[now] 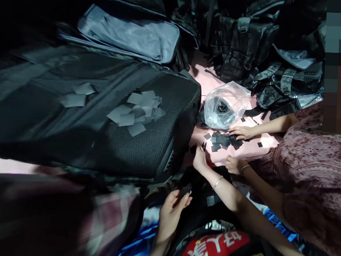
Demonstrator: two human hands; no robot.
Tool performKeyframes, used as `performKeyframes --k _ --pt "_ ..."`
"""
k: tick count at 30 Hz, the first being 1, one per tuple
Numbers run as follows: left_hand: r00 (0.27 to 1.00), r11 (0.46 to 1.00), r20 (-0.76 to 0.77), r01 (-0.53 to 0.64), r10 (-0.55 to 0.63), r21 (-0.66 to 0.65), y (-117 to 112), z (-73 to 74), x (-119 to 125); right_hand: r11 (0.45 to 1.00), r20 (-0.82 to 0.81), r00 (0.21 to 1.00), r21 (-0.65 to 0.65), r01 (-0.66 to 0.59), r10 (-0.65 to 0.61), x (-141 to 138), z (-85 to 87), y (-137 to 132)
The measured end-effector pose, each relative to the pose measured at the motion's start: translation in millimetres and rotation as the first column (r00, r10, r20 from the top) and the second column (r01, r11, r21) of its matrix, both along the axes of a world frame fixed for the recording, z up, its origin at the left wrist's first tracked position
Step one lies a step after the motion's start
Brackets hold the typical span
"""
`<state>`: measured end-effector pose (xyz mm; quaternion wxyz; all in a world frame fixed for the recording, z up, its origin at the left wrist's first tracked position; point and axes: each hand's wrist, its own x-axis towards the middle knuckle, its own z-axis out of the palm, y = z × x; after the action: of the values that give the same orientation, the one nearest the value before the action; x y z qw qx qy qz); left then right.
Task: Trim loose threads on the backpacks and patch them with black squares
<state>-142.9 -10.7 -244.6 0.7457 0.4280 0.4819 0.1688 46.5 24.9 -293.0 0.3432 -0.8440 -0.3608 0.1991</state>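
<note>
My left hand is low in the view, over my dark apron, with thumb and fingers pinched on a small black square piece. My right hand, with a bracelet on the wrist, reaches to the left edge of the pink table surface. Its fingers are curled closed; a dark bit shows by the fingertips, but what they hold I cannot make out. Just beyond it lies a loose pile of black square pieces. A clear plastic bag with dark small items inside stands behind the pile.
Black backpack fills the left, grey square pieces lying on it. Another person's hands work at the pile from the right. Camouflage backpacks stand at the back. A person's checked sleeve is blurred at lower left.
</note>
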Motion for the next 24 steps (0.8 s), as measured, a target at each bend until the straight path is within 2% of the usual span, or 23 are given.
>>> performKeyframes --k 3,8,15,18,21,24 --pt "1.000 0.999 -0.014 -0.013 0.013 0.041 1 -8.6 2 0.998 0.063 0.997 -0.039 0.048 -0.046 3 -7.5 -9" --pt "0.999 0.998 -0.015 -0.033 0.034 0.052 1 -14.9 5 0.958 0.309 0.944 -0.214 0.192 -0.120 11 -7.4 -11" --pt "0.996 0.995 -0.039 -0.072 0.075 0.063 0 -17.5 4 0.948 0.380 0.917 -0.234 0.218 -0.117 6 -7.8 -13" --pt "0.994 0.995 -0.052 -0.091 0.093 0.033 0 -12.3 7 0.944 0.403 0.907 -0.234 0.234 -0.124 0 -11.0 -21" --pt "0.996 0.996 -0.012 -0.089 0.089 -0.030 0 -0.3 14 0.938 0.392 0.910 -0.248 0.243 -0.132 0 -10.1 -26" --pt "0.997 0.997 0.070 -0.026 0.032 -0.078 0 14.1 21 0.952 0.342 0.936 -0.250 0.174 -0.081 8 -3.8 -27"
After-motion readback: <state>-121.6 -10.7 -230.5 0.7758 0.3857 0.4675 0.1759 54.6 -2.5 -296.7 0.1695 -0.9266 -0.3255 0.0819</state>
